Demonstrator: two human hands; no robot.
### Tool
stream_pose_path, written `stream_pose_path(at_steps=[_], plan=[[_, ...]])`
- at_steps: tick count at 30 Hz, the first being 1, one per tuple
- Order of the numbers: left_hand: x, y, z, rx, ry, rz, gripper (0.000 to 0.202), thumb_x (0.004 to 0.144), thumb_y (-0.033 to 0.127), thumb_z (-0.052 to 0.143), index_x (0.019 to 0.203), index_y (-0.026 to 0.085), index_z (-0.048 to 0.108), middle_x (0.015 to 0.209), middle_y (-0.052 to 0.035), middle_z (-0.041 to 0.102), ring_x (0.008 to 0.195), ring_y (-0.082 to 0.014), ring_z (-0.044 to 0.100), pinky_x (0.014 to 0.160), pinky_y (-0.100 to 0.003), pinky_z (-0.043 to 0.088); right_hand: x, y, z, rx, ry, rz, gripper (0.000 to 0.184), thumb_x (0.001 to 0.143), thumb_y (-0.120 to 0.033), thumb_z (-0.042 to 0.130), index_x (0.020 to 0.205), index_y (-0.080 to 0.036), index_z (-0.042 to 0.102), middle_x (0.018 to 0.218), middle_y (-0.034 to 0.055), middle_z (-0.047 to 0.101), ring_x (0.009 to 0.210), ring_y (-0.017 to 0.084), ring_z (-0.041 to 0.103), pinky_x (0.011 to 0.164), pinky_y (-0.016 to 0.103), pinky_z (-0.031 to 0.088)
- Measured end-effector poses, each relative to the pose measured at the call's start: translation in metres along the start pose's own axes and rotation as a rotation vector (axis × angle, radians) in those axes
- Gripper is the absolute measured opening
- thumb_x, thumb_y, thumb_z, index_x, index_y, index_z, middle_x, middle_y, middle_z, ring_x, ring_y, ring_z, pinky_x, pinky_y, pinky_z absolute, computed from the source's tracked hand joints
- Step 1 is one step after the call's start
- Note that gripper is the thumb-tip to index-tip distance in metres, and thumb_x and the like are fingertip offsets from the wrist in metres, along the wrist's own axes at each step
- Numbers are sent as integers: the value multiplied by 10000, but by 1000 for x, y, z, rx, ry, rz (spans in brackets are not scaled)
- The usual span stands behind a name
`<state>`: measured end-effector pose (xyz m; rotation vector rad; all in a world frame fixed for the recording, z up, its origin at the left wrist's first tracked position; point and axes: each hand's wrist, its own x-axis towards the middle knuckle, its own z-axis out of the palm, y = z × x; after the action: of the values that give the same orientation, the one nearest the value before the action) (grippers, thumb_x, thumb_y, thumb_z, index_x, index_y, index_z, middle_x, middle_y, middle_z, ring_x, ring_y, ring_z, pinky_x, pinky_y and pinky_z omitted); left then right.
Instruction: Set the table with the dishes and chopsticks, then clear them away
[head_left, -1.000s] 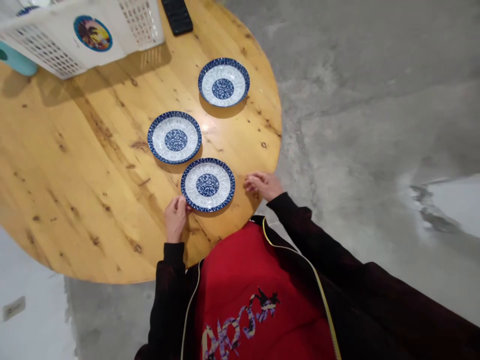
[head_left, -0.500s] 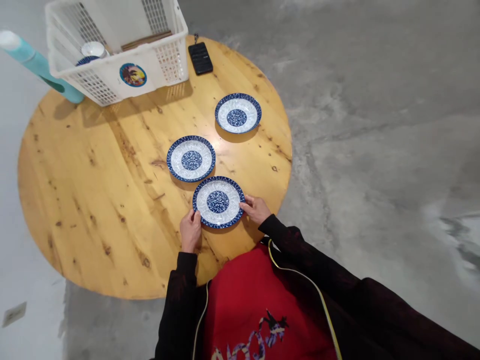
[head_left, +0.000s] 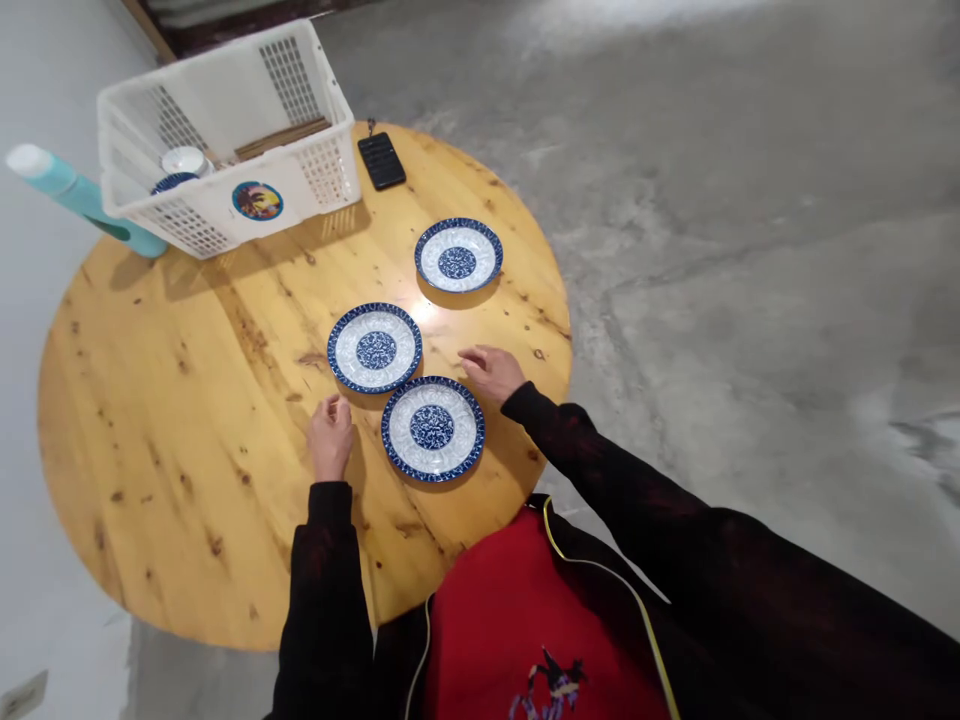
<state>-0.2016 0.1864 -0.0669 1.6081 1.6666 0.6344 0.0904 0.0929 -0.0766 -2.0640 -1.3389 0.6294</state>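
Three round plates with dark blue patterned rims and blue centres lie on the wooden table. The nearest plate (head_left: 433,428) lies by the table's front edge, with neither hand touching it. Just behind and left of it is the middle plate (head_left: 375,348), its rim close against the near one. Farther back to the right lies the third plate (head_left: 458,256). My left hand (head_left: 331,438) hovers in front of the middle plate's left side, fingers loosely bent and holding nothing. My right hand (head_left: 493,373) is above the near plate's right side, open, fingers pointing left.
At the back left of the round table (head_left: 172,530) stands a white plastic basket (head_left: 300,185) with bowls and wooden sticks inside. A black phone (head_left: 382,160) lies right of it. A turquoise cylinder with a white top (head_left: 82,200) leans left of the basket.
Both hands have let go of the near plate. My left hand has moved left and forward, my right hand forward. The view has shifted slightly, so the table sits lower.
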Motion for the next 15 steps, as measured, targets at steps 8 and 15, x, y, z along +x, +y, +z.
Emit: stream_pose_path(at_steps=[8,15], plan=[[49,38,1,246,33,27,313,860,377,559,1061,195,717,852,-80,721,863,-272,664,790,-328,466,70,-44,28,-73,-122,17,390,886,-198,515,1212,-128,718,1081,121,717,982,237,632,885,310,456],[53,32,14,319,118,109,308,814,259,573,1085,209,711,791,-31,634,853,-233,601,793,-312,450,70,-42,37,2,-57,7,318,854,-203,537,1076,-157,760,966,89,711,932,223,624,874,314,464]])
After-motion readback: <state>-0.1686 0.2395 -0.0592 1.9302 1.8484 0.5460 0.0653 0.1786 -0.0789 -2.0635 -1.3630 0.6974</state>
